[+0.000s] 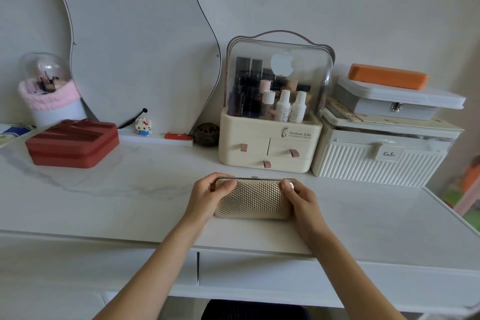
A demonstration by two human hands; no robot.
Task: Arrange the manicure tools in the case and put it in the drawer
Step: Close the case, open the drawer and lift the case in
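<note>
Both my hands hold the closed gold case on the white counter.

My left hand [205,196] and right hand [302,199] each have a curled grip round one end of the case [253,200], thumbs on top, near the counter's [104,205] front edge. Along the back edge against the wall stand a red zip box [72,143], a cream organiser [270,148] with bottles under its clear dome, and stacked white boxes [376,161].
</note>
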